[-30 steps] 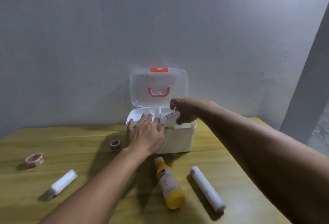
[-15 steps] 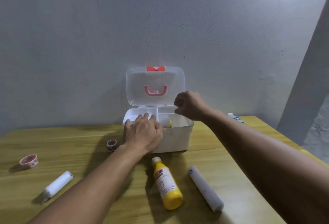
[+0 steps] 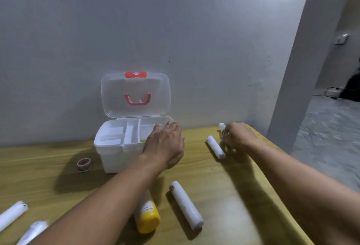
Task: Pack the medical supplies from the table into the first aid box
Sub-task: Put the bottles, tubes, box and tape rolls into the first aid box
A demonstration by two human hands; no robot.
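While the first aid box (image 3: pixel 124 147) is sitting open on the wooden surface (image 3: pixel 224 182) against the wall, its clear lid (image 3: pixel 135 94) is standing upright, showing a red handle (image 3: pixel 138 99) and a red latch (image 3: pixel 135 74) bearing a small white cross. The left hand (image 3: pixel 165 143) is lying flat, fingers spread and holding nothing, on the box's right rim, over the divided white tray. The right hand (image 3: pixel 236 137) is curling around a small white-capped bottle (image 3: pixel 222 127) at the far right of the surface; how firm the grip is, I cannot tell. A white roll (image 3: pixel 215 147) is lying just beside that hand. Nearer the camera a yellow bottle (image 3: pixel 147 217) is lying with a white label whose print is too blurred to read, next to a longer white roll (image 3: pixel 186 204). A tape roll (image 3: pixel 83 164) is resting left of the box, and two more white rolls (image 3: pixel 11 215) are lying at the lower left.
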